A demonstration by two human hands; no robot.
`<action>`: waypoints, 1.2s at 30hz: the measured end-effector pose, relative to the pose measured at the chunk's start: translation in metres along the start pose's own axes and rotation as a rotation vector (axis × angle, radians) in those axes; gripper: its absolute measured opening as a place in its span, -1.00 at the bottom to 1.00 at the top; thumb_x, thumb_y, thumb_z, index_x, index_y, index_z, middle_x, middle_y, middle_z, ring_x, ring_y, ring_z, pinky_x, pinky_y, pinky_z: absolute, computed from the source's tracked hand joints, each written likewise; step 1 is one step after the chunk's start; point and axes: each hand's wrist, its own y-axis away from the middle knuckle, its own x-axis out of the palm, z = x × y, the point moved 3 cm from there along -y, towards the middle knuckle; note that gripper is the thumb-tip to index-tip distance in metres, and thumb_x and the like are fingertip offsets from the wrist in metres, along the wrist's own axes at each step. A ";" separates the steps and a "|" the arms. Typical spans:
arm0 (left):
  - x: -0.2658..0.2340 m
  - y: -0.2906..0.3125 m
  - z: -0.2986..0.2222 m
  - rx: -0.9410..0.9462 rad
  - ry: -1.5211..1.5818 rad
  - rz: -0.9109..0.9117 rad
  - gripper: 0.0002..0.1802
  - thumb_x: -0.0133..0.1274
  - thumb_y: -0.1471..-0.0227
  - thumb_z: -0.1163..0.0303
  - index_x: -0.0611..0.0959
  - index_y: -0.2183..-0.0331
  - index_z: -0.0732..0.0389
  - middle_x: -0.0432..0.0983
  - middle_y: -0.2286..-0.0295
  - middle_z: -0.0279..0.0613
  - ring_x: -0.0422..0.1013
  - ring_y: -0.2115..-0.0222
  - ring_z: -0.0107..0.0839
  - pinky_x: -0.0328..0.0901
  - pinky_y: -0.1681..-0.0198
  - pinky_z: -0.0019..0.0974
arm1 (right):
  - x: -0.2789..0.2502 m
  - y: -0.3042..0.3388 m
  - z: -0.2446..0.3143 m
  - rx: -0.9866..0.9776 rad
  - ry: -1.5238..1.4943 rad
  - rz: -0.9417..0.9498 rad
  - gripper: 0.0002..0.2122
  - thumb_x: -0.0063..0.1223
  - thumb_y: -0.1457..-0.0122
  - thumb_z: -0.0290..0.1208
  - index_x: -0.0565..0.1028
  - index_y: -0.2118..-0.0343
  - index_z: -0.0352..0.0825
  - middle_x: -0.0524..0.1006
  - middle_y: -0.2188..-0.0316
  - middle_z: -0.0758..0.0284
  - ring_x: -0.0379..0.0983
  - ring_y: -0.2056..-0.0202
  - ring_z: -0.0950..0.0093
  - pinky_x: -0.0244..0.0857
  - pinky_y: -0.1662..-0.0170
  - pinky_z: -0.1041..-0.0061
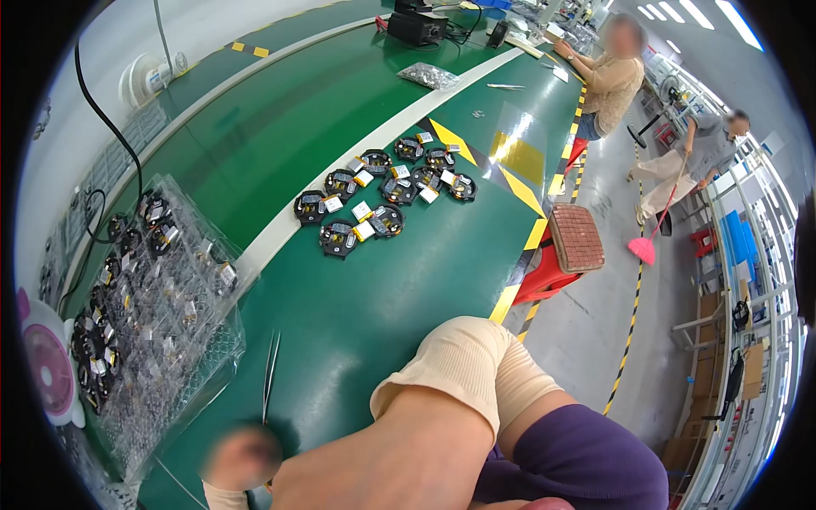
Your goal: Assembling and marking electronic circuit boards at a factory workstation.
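My right hand is raised close to the camera at the bottom, below a cream cuff and purple sleeve. Its fingers run out of sight at the lower edge, so any grip is hidden. At the lower left, my left hand shows as a blurred patch above a cream cuff; its fingers cannot be made out. Metal tweezers point away from the left hand over the green table; whether they touch the hand is unclear. Farther off lies a group of round black electronic assemblies with small silver-white battery packs.
On the left, clear plastic trays hold more black assemblies, beside a pink fan. A clear bag of parts lies farther back. A red stool stands at the right edge. One person sits beyond; another sweeps.
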 end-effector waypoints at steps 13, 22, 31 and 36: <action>0.002 0.002 -0.004 -0.021 0.008 -0.015 -0.66 0.05 0.04 0.43 0.37 0.27 0.47 0.45 0.56 -0.02 0.45 0.65 -0.27 0.37 0.61 -0.32 | 0.001 -0.003 -0.002 -0.025 -0.049 -0.003 -0.78 -0.10 0.05 -0.35 0.30 0.65 -0.42 0.32 0.67 0.11 0.29 0.58 0.13 0.14 0.51 0.24; 0.002 0.003 -0.001 -0.008 0.026 -0.020 -0.66 0.05 0.04 0.44 0.37 0.26 0.47 0.46 0.55 -0.02 0.45 0.65 -0.27 0.37 0.60 -0.32 | 0.002 -0.004 -0.003 -0.027 -0.053 -0.018 -0.78 -0.10 0.05 -0.35 0.30 0.65 -0.42 0.31 0.68 0.12 0.28 0.59 0.14 0.13 0.51 0.24; -0.027 0.003 0.020 0.064 -0.104 -0.064 -0.66 0.03 0.02 0.41 0.38 0.26 0.46 0.47 0.55 0.01 0.45 0.65 -0.26 0.36 0.61 -0.32 | 0.001 -0.002 -0.001 -0.035 -0.039 -0.017 -0.79 -0.09 0.05 -0.35 0.30 0.64 -0.40 0.31 0.69 0.13 0.29 0.59 0.14 0.14 0.52 0.24; 0.010 0.004 -0.010 -0.004 -0.066 -0.019 -0.65 0.02 0.02 0.40 0.37 0.24 0.44 0.49 0.54 0.10 0.46 0.63 -0.21 0.37 0.63 -0.29 | 0.008 0.023 -0.025 0.360 -0.071 0.207 -0.83 -0.04 -0.03 -0.30 0.46 0.53 -0.30 0.45 0.58 0.24 0.40 0.50 0.26 0.27 0.47 0.36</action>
